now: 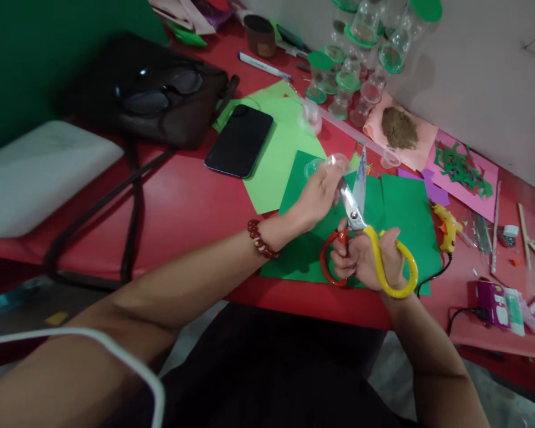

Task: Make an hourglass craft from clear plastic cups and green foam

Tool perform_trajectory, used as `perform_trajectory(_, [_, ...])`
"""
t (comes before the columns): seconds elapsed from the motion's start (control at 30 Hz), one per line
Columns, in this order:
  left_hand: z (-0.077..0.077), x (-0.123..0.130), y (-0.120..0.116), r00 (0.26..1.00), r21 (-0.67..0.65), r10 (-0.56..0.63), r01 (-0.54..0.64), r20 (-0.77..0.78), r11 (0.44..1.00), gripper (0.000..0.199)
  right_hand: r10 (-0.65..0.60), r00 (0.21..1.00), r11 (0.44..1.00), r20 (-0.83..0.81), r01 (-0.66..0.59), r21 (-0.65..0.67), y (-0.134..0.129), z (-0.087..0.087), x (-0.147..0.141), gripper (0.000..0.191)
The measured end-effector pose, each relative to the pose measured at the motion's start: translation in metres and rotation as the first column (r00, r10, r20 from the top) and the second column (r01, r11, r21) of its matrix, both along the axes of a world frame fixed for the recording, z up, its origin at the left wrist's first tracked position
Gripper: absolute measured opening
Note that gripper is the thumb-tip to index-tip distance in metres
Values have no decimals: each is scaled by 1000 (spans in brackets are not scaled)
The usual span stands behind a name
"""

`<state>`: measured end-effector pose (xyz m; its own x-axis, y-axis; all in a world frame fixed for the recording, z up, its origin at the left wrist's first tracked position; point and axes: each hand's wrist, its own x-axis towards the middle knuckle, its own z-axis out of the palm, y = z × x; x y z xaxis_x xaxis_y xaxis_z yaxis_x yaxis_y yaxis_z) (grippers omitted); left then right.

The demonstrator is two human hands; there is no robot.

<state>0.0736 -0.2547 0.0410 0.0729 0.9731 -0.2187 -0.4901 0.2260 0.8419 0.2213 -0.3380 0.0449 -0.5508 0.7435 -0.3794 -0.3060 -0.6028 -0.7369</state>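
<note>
- Centrally, the scissors (355, 217) sit in the right hand (368, 258), blades parted and pointing away from the body, just beside the left hand (323, 193).
- The left hand is closed in a pinch on a clear plastic piece (337, 161); whether a blade touches the plastic, I cannot tell.
- Both hands are above a green sheet (307, 255) on the red surface (191, 196).
- The scissors have shiny metal blades and rounded loops, one yellow, one orange-red; the plastic is thin, see-through and curved.
- Beyond stand clear cups (348, 80) with flat green discs, near grainy brown sand (400, 128) and crinkled green scraps (463, 169).
- The right palm faces up, thumb at the yellow loop, fingers curled around the orange-red one.
- The left forearm slants in, a beaded bracelet (262, 239) at the wrist.
</note>
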Motion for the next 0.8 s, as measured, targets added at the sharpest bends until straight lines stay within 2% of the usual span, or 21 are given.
perform_trajectory(0.07, [-1,0,1,999,22,21,-20,-26,1000,42,-10,1000,1000,28,10,2,-1,0,-1,90])
perform_trajectory(0.2, [-3,0,2,998,-116,-35,42,57,992,41,-31,998,999,54,32,-18,-1,0,-1,88])
perform_trajectory(0.33, [-1,0,1,998,32,62,-61,-24,998,38,-18,999,999,37,20,-31,-1,0,-1,87])
perform_trajectory(0.37, [0,1,0,998,25,55,-54,-26,998,40,-20,999,999,36,22,-32,-2,0,-1,87])
perform_trajectory(0.5, [3,1,1,997,-144,-49,58,64,988,42,-54,997,995,57,59,-86,-1,0,-2,82])
perform_trajectory(0.63, [-5,2,5,999,-9,38,-38,5,999,41,-20,999,992,36,25,-126,1,1,-2,82])
perform_trajectory(0.73, [-7,3,6,997,-107,-28,36,76,994,42,3,999,994,33,0,-105,2,1,-2,84])
perform_trajectory(0.8, [-6,3,5,995,-102,-42,51,86,993,42,16,999,996,43,-12,-86,3,1,-1,84])
